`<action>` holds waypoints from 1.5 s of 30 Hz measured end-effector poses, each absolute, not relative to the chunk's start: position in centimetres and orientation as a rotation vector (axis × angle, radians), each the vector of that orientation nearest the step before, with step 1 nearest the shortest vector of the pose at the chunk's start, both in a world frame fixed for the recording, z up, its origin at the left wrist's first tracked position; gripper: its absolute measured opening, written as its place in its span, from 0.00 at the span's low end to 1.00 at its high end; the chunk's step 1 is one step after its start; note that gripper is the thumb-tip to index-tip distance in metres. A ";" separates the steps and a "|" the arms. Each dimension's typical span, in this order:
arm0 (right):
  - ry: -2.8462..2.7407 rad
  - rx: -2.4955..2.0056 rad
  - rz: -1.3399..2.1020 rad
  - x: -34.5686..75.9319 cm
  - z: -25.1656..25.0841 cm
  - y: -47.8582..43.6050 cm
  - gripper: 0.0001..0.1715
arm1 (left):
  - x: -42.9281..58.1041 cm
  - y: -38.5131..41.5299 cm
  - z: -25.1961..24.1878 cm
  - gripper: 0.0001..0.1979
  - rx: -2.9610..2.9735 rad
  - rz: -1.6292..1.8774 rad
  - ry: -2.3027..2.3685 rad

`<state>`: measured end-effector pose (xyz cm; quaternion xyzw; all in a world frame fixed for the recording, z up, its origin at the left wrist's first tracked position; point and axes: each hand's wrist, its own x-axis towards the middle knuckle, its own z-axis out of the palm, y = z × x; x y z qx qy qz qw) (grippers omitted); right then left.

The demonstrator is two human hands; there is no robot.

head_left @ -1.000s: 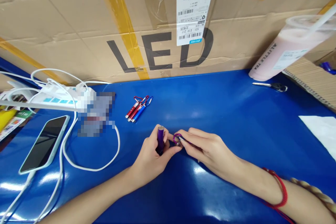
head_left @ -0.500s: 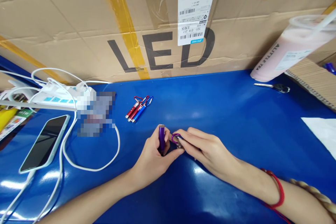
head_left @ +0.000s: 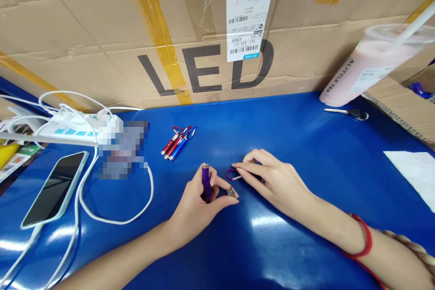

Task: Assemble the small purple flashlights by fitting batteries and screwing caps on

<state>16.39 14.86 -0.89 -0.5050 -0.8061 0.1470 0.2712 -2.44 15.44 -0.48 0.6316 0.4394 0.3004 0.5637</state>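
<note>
Our left hand (head_left: 200, 204) is curled shut around a short purple metal torch barrel (head_left: 205, 180), holding it upright on the glossy blue tabletop (head_left: 306, 145) at the middle of our view. A small silvery round piece (head_left: 231, 191) sits at its fingertip, at three o'clock from the barrel; we cannot tell whether it is gripped or merely lying there. Our right hand (head_left: 275, 181), further toward three o'clock, pinches a purple wire snap clip (head_left: 231, 174) between thumb and forefinger, with the other fingers loosely stretched. Barrel and clip are apart, so we judge the step to be work on the barrel's end parts. Joining them would call for lining the clip end up with the barrel and keeping the silvery piece from straying. At eleven o'clock lie three small red and blue keyring torches (head_left: 176, 142).
</note>
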 end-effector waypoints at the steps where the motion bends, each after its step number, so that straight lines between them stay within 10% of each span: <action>1: -2.133 -1.307 0.421 16.4 -0.8 14.8 0.16 | -2.5 15.5 -0.5 0.18 1.478 0.703 1.015; 9: -2.038 -0.898 0.970 16.1 -0.7 14.1 0.10 | -2.9 15.4 -0.9 0.18 1.448 0.636 0.809; 45: -1.623 -1.155 1.143 15.9 1.2 14.1 0.05 | -3.6 15.4 -0.8 0.11 2.114 0.739 0.670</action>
